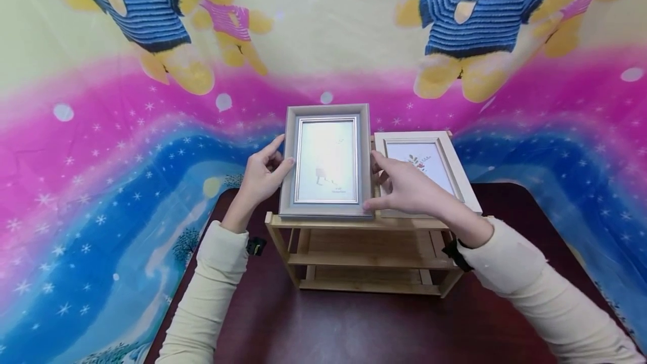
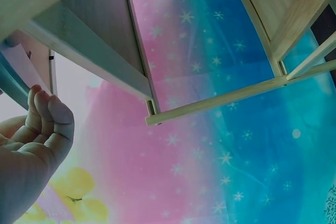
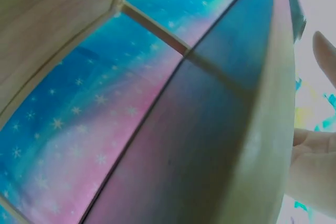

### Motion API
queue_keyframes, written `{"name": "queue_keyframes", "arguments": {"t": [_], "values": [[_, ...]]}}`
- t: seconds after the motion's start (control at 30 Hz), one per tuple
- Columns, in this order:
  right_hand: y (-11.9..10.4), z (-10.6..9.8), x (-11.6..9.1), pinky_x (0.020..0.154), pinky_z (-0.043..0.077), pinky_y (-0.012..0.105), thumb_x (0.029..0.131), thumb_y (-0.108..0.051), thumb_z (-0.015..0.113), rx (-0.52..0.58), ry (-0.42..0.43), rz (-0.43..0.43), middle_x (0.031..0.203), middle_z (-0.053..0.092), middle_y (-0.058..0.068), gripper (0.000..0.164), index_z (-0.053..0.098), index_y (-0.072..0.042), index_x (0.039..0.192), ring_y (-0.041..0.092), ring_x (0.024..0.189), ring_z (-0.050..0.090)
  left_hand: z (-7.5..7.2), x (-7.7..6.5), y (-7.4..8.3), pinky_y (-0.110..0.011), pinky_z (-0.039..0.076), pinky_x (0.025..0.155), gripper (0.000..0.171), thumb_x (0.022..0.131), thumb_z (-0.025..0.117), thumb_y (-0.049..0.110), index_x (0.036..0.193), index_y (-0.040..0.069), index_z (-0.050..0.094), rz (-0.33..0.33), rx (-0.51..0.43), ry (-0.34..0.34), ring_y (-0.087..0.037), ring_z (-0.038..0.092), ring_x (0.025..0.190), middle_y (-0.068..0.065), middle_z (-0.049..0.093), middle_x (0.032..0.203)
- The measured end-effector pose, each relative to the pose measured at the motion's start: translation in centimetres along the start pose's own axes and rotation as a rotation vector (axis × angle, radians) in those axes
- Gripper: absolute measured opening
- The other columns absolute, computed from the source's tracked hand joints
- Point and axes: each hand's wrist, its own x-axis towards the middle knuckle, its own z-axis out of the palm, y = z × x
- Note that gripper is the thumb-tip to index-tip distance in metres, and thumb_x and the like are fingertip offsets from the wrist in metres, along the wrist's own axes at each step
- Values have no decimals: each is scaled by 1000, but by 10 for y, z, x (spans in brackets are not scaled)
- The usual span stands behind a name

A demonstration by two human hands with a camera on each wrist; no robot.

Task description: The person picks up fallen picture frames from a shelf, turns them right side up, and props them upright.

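pinching opposite sides between thumb and fingers, your right hand [image 1: 409, 185] and left hand [image 1: 263, 170] hold the silver-grey rectangular picture frame [image 1: 327, 162] at the top left of the light wooden tiered rack [image 1: 371, 261]. press equally from both sides, seat the bottom edge squarely, and mind your right knuckles near the cream rectangular picture frame [image 1: 441, 168], before the pink-and-blue printed cloth [image 1: 343, 84] behind.
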Motion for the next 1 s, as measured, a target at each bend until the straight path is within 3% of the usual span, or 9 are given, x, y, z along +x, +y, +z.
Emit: {"name": "queue_keyframes", "arguments": {"t": [0.07,0.17,0.37,0.5,0.6,0.8,1.0], "values": [[1,-3,2,77,47,35,73,-25,76,88,-25,27,105,57,12,89,25,6,139,24,89,57,0,-1,1,-26,33,55,49,87,56,1,132,-9,39,4,2,4,-23,40,62,-16,49,69],[3,-9,4,76,49,36,76,-22,73,214,-62,80,109,55,15,86,23,6,140,26,96,56,-1,-1,3,-27,34,55,49,87,56,1,132,-10,39,20,6,11,-23,41,63,-17,49,70],[2,-20,11,91,42,42,83,-19,67,391,-99,167,115,54,20,83,15,2,144,28,105,54,-2,-3,5,-28,35,57,50,88,56,2,133,-9,37,36,22,14,-22,42,65,-16,49,71],[3,-24,17,92,43,41,86,-15,62,552,-91,216,116,52,22,72,21,0,143,26,100,58,-2,-5,8,-29,37,58,51,88,56,2,134,-8,37,43,17,26,-22,44,66,-17,51,73],[5,-25,20,85,48,38,87,-8,60,653,-65,239,114,51,24,63,28,3,140,22,91,62,-1,-7,9,-29,38,59,51,87,57,1,134,-8,38,59,2,43,-22,46,66,-19,53,74],[4,-22,21,78,51,37,85,3,57,721,-14,234,105,54,25,55,32,8,134,16,77,63,-2,-9,2,-27,39,59,52,86,57,-1,134,-8,38,98,-22,47,-19,47,66,-19,55,77],[3,-26,19,78,51,37,85,3,58,674,28,215,103,52,25,60,28,7,137,15,76,63,-8,-5,-21,-29,48,74,67,81,60,-5,141,4,31,125,-158,-58,-21,58,80,-20,59,94]]}}
